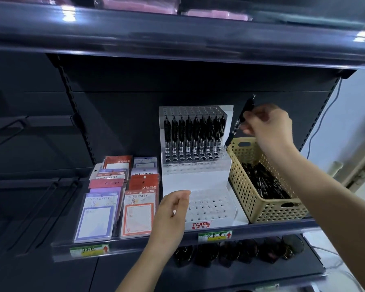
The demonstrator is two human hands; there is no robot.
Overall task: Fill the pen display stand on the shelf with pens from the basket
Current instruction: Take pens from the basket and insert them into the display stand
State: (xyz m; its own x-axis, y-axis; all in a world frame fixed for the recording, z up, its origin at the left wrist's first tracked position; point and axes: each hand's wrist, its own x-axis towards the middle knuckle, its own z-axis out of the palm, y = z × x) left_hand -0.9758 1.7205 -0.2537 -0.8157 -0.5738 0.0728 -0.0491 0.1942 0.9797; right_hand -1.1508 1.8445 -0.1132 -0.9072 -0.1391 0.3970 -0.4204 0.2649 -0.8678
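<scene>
A: Black pen (240,121), where is it?
B: Pinched in the right hand (268,123), tilted tip-down above the cream basket's (251,192) back rim, just beside the white display stand (198,180).
A: And the left hand (173,209)?
B: Loosely curled, holding nothing, at the stand's front-left corner. A row of pens (195,133) fills the upper tier; loose pens (263,182) lie in the basket.

The left hand (171,209) hides the near left corner of the pen display stand (196,180); pens (261,182) in the basket (240,178) blur into a dark heap.
</scene>
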